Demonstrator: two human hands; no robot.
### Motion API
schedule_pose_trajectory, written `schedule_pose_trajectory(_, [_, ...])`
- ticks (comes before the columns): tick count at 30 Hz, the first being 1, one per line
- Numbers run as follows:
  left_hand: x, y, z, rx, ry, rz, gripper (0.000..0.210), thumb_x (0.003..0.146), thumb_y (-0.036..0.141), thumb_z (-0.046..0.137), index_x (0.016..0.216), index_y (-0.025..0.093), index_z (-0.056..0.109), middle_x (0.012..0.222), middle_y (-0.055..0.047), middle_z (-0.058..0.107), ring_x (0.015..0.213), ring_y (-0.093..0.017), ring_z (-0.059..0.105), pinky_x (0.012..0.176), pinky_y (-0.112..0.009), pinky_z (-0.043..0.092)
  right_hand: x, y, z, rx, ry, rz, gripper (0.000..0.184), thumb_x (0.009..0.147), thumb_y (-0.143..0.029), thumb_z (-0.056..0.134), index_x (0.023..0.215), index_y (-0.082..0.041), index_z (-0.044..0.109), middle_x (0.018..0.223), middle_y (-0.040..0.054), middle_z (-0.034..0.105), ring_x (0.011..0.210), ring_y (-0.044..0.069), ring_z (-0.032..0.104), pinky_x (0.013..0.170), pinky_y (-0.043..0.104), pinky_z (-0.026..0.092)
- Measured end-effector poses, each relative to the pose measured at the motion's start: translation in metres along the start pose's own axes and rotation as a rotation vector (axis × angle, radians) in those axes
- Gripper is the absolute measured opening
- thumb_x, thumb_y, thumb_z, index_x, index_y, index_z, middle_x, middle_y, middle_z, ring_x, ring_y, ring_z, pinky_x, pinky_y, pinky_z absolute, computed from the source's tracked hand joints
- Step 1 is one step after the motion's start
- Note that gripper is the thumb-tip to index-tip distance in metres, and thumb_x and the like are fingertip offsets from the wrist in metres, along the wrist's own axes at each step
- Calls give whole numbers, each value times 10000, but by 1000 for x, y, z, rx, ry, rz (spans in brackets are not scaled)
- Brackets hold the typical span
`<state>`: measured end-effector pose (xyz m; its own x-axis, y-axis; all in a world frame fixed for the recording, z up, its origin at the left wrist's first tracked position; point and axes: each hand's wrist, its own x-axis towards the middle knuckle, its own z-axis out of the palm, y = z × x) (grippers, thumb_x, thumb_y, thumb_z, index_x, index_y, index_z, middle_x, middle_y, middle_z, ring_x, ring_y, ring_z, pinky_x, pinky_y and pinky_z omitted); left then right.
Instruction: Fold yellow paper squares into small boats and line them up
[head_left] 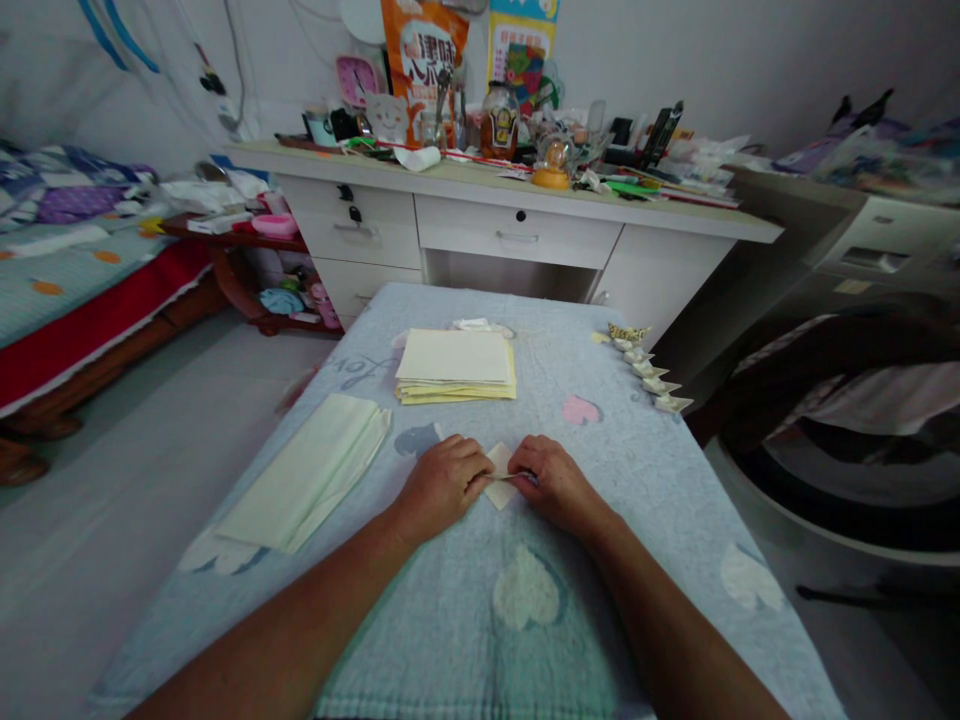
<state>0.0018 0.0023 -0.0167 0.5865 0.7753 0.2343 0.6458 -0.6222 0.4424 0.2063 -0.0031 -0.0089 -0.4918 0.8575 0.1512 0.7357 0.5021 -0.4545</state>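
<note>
A small piece of folded cream paper point(501, 492) lies on the cloth-covered table, its diamond shape showing between my hands. My left hand point(448, 482) pinches its left side, fingers closed. On the right side, my right hand point(553, 480) pinches it too, thumb and fingers together. A raised fold runs across the paper from one hand to the other. Beyond my hands sits a stack of cream and yellow paper sheets point(456, 358). To the left lies a long folded bundle of pale green paper point(307, 470). Several small folded paper pieces point(655, 385) stand in a row at the right edge.
A light blue cloth point(645, 600) with heart patterns covers the table. Behind it stands a white desk point(480, 225) crowded with a jar point(500, 122), an orange snack bag point(421, 65) and other items. A washing machine point(870, 250) is at right, a bed point(97, 280) at left.
</note>
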Motion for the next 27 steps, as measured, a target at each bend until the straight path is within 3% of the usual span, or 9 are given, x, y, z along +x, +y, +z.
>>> schedule_pose_trajectory(6, [3, -4, -2, -29, -3, -86, 95, 844, 256, 607, 783, 190, 637, 814, -28, 605, 841, -185, 539, 804, -324, 402, -2, 1, -3, -18, -15, 76, 45, 820, -192, 647, 778, -178, 638, 791, 11, 596, 802, 159, 506, 754, 284, 352])
schedule_pose_trajectory(16, [5, -7, -5, -79, 20, -176, 141, 841, 292, 587, 768, 201, 667, 832, -25, 606, 859, -191, 534, 815, -338, 376, -1, -1, -3, -8, -12, 211, 135, 895, -253, 560, 839, -189, 665, 891, 42, 568, 866, 178, 480, 786, 305, 336])
schedule_pose_trajectory(27, [3, -6, -9, -65, -18, -151, 169, 866, 260, 517, 763, 195, 635, 832, -23, 590, 844, -191, 519, 874, -367, 355, 0, -1, 0, -15, 29, 266, 170, 877, -287, 586, 764, -182, 656, 881, 47, 553, 869, 187, 466, 787, 315, 335])
